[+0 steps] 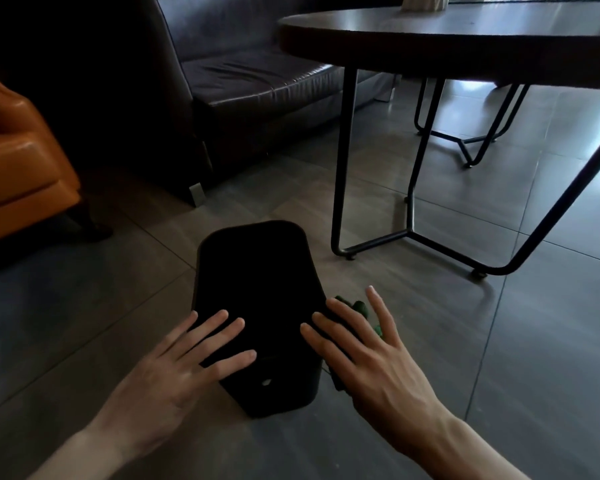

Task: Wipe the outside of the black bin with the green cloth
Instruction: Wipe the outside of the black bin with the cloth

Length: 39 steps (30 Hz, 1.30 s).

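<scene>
Black bin [257, 299] lies on its side on the tiled floor [465, 341], centre frame. Left hand [174, 368] at 8 o'clock, fingers spread flat on top, steadying, gripping nothing. Right hand [371, 355] at 4 o'clock, fingers splayed, pressing the green cloth [359, 308] against the bin's right side. Step looks like wiping that flank. Next likely calls for sliding the cloth along, then rolling the bin. Table leg [343, 161] at 1 o'clock, sofa [257, 91] at 12.
</scene>
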Motion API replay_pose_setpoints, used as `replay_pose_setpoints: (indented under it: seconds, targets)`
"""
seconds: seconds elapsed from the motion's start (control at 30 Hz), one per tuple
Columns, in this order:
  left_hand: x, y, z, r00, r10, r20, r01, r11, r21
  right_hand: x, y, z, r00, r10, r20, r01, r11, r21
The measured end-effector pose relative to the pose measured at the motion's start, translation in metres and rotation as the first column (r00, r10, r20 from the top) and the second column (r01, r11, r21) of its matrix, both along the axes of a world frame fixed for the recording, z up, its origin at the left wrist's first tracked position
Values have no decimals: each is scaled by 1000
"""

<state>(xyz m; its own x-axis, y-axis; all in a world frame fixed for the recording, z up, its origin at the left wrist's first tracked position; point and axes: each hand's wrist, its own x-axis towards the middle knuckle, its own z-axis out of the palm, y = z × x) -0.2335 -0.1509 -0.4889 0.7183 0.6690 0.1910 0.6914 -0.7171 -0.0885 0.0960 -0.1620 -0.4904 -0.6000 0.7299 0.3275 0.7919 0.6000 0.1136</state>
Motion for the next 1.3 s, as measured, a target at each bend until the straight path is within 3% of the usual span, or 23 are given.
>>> replay_pose_setpoints:
  seconds: [0.13,0.33,0.53,0.8,0.97,1.13,1.3]
  targets:
    - [4,-5,-5,997,50,65,-49,999,-15,-3,6,2,994,82,73,-78,995,-61]
    - [4,-5,-8,994,65,92,-63,998,-29,-6,8,4,993,104,-58,-113,978,-173]
    - [11,-5,-3,990,18,140,-19,1000,8,-8,7,3,979,104,-177,-116,992,-58]
    - [28,15,33,962,-45,270,22,996,90,4,24,43,955,42,-295,-76,992,-105]
    - [52,52,42,961,-50,271,4,986,168,-1,50,63,942,-71,-328,20,988,-153]
    - [54,81,39,962,24,271,-69,985,160,-21,59,68,921,-137,-365,129,991,-46]
    - [47,102,45,951,21,310,-50,995,88,-55,62,59,812,101,-574,26,978,209]
